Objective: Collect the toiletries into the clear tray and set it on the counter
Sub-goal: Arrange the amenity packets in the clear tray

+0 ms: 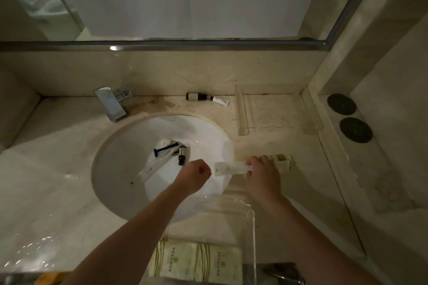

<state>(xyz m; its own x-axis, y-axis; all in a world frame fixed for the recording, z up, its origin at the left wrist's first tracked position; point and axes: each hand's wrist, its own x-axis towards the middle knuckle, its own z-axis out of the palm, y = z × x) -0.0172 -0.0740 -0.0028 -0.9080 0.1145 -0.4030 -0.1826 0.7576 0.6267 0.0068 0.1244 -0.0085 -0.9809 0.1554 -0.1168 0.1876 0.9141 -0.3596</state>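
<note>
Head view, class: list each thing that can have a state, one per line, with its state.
Left hand: fist, holds nothing visible.
Right hand: grips the white tube.
Clear tray: holds packets.
Razor: lying in the sink.
Dark bottle: lying on the counter.

white tube [228,168] at basin rim, razor [165,148] in sink, clear tray [251,220] nearest

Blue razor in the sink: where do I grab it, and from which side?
Pinch the blue razor by its handle, mid-length, coming straight down from above. It lies flat in the sink, head toward the left, so the handle keeps fingers off the blades. The dark bottle sits close to its right end, so stay left of that.
</note>
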